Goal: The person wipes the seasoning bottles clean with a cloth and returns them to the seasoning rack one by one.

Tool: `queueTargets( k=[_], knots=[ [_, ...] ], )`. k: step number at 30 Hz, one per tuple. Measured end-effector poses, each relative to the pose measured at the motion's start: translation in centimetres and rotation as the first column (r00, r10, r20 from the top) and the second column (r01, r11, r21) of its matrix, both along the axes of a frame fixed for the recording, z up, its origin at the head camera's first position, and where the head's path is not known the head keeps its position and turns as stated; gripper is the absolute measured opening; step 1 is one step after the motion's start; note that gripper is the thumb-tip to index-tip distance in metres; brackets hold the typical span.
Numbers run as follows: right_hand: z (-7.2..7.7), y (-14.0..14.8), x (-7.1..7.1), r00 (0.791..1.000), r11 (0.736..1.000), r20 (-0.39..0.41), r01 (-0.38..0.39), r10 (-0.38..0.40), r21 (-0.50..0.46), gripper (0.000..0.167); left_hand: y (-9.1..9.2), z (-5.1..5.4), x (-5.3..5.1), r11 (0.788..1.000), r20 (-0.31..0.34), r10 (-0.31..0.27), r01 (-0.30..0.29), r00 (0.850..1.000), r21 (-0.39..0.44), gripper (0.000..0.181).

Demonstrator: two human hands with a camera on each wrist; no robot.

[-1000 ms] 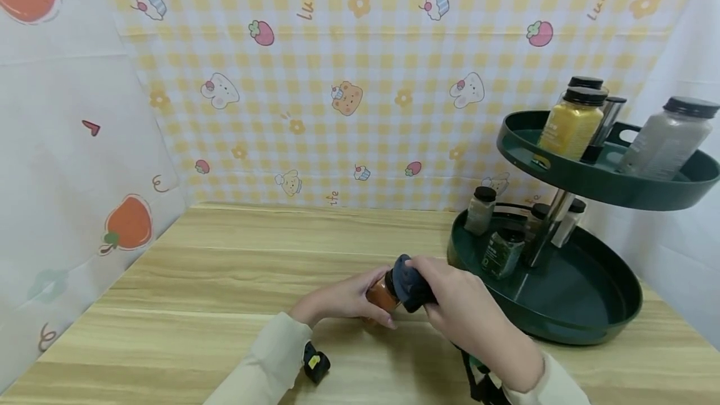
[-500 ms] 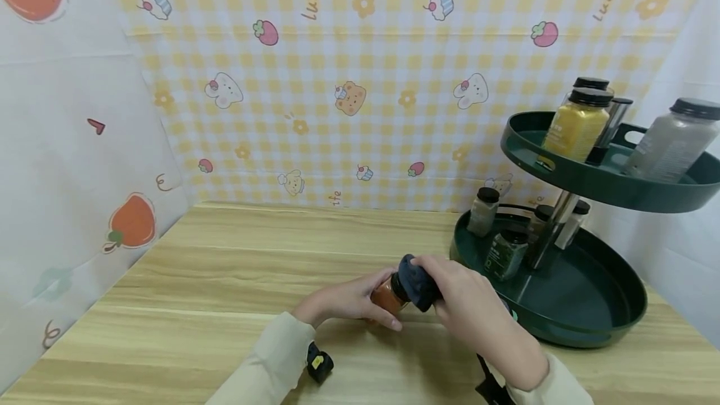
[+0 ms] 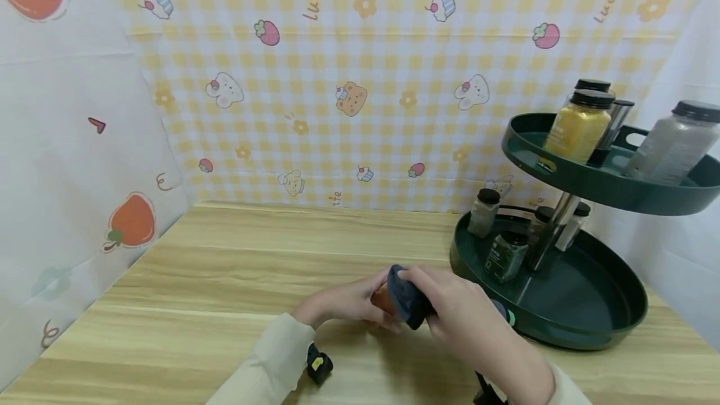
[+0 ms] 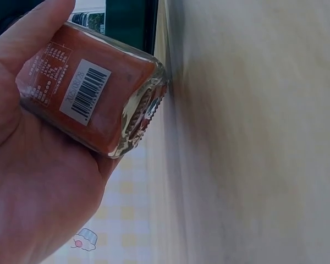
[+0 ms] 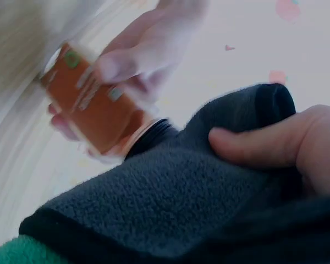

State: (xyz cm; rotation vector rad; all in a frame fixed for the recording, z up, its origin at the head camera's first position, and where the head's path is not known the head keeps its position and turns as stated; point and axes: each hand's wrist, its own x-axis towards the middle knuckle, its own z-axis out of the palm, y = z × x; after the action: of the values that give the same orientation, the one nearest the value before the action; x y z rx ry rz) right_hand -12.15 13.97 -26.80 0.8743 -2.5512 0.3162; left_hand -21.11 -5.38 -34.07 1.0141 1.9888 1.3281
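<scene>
Nearest, pale sleeves reach in over the wood-grain desk [image 3: 270, 261], a small black device [image 3: 319, 364] at the left wrist. The left hand [image 3: 354, 300] has its grip clamped round a glass jar of orange-red powder [image 4: 88, 91], which is held tilted low above the desk; whether its base touches the wood I cannot tell. The right hand [image 3: 450, 305] pinches a dark grey cloth [image 5: 154, 195] between thumb and fingers, against the jar's black-capped end. Just beyond, to the right, stands a dark green two-tier tray stand [image 3: 590, 334]. Its lower tier carries a jar of dark green herbs [image 3: 506, 258], a whitish jar [image 3: 484, 214] and two more black-lidded jars behind the post. The upper tier holds a yellow jar [image 3: 578, 130] and a large greyish-white jar [image 3: 672, 145], among others. Behind everything hangs a yellow-and-white checked backdrop [image 3: 315, 136] printed with strawberries and cupcakes.
</scene>
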Motion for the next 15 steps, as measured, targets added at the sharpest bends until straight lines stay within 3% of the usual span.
queueTargets(
  k=[4, 9, 15],
  knots=[
    [0.2, 0.0, 0.4, 0.999, 0.999, -0.012, -0.045, 0.045, 0.002, 0.050, 0.0, 0.0, -0.1, 1.000, -0.015, 0.001, -0.001, 1.000, 0.001, 0.063],
    [0.2, 0.3, -0.1, 0.999, 0.999, 0.042, 0.024, -0.023, -0.039, 0.051, 0.2, 0.0, -0.2, 0.999, -0.019, -0.034, 0.034, 0.999, 0.020, 0.069],
    [-0.4, 1.1, -1.4, 0.989, 0.990, 0.074, 0.130, -0.125, -0.054, 0.047, 0.2, 0.2, 0.1, 0.997, 0.006, 0.053, -0.053, 0.999, -0.055, 0.067]
  ],
)
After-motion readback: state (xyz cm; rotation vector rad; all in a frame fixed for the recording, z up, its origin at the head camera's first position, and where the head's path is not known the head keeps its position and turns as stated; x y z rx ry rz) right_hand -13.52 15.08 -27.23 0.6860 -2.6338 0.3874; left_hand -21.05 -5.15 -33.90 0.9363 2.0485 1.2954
